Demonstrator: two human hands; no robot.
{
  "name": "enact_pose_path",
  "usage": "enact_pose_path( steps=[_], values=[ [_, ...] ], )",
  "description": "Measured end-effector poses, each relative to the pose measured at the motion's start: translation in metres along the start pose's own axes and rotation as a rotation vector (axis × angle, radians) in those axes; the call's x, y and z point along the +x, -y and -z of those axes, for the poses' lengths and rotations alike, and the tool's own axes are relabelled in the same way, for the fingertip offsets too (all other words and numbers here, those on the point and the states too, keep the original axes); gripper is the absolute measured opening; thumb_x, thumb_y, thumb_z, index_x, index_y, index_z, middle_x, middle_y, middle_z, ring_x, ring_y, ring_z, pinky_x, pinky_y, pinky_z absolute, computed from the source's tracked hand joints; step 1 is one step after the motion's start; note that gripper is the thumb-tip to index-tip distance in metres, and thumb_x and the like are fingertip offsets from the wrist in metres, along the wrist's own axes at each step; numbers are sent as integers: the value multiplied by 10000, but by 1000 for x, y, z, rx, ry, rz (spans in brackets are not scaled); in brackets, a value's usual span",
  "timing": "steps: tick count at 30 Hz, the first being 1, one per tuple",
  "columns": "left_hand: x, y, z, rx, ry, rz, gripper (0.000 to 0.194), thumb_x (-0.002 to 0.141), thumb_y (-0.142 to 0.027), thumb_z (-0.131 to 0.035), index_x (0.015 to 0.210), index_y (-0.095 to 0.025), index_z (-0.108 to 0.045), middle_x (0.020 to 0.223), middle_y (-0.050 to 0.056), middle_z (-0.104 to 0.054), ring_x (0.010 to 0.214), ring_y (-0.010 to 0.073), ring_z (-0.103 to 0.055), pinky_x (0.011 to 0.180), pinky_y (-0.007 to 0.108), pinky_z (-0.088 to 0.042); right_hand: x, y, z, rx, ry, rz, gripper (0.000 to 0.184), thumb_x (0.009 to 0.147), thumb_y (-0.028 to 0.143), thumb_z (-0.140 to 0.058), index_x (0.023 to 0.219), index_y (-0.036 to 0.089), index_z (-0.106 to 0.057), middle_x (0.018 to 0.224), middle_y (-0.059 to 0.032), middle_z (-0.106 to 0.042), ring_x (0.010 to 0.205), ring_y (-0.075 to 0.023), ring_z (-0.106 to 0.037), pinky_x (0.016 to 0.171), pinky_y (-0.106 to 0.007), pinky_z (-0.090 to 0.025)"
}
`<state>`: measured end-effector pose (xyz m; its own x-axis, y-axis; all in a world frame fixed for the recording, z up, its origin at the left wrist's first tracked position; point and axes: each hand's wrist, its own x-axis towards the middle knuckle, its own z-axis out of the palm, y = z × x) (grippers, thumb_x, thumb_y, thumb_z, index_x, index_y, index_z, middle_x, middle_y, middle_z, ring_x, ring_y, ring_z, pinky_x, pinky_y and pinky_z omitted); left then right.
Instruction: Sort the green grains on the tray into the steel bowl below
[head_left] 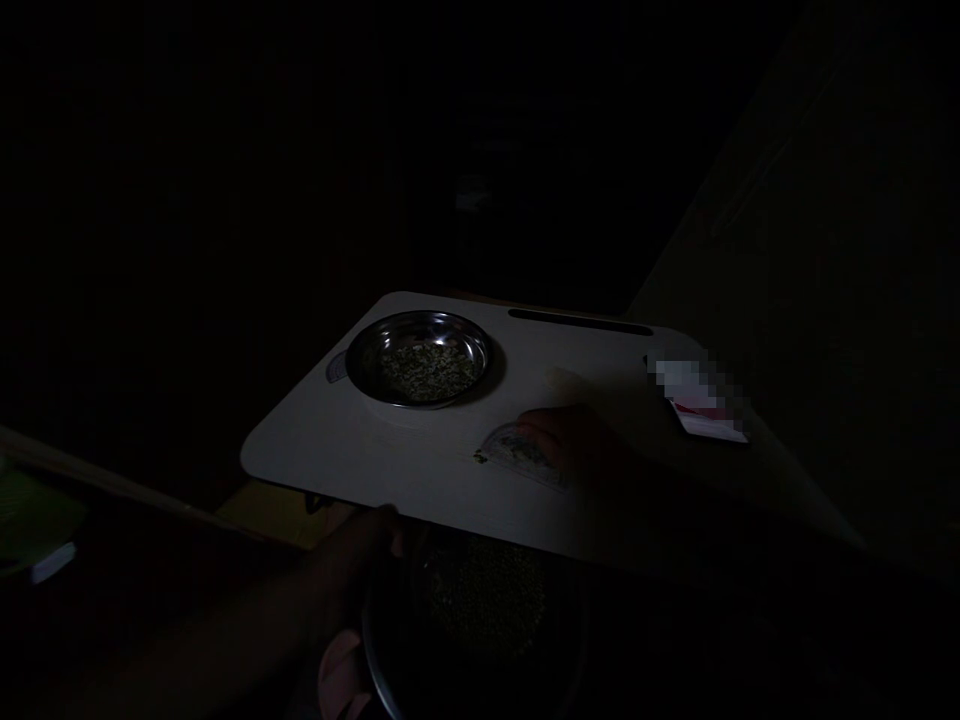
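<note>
White, round-cornered tabletop: your right hand is down on it, over a half-round, protractor-like shape. Looks like hand work on the loose, small green bits; any move there calls for light fingertips, since they could scatter. Bits lie at the shape's left end, just beside your fingers. Fingers look bent; can't tell if they pinch anything. Left hand is at the near edge, grip too dark to tell. Shiny, round steel bowl with pale-green pieces sits farther left.
</note>
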<state>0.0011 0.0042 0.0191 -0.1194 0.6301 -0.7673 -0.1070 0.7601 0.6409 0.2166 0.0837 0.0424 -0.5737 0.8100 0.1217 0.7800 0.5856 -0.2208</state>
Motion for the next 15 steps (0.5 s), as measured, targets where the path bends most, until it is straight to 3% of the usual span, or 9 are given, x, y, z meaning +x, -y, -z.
enact_pose_path(
  steps=[15],
  values=[
    [1,2,3,-33,16,18,85,440,-97,-436,457,-178,-415,415,-11,-456,406,141,-466,397,265,-362,0,6,0,56,50,-30,301,808,270,-307,736,166,-581,680,-27,-602,606,-101,-524,549,-212,-351]
  ],
)
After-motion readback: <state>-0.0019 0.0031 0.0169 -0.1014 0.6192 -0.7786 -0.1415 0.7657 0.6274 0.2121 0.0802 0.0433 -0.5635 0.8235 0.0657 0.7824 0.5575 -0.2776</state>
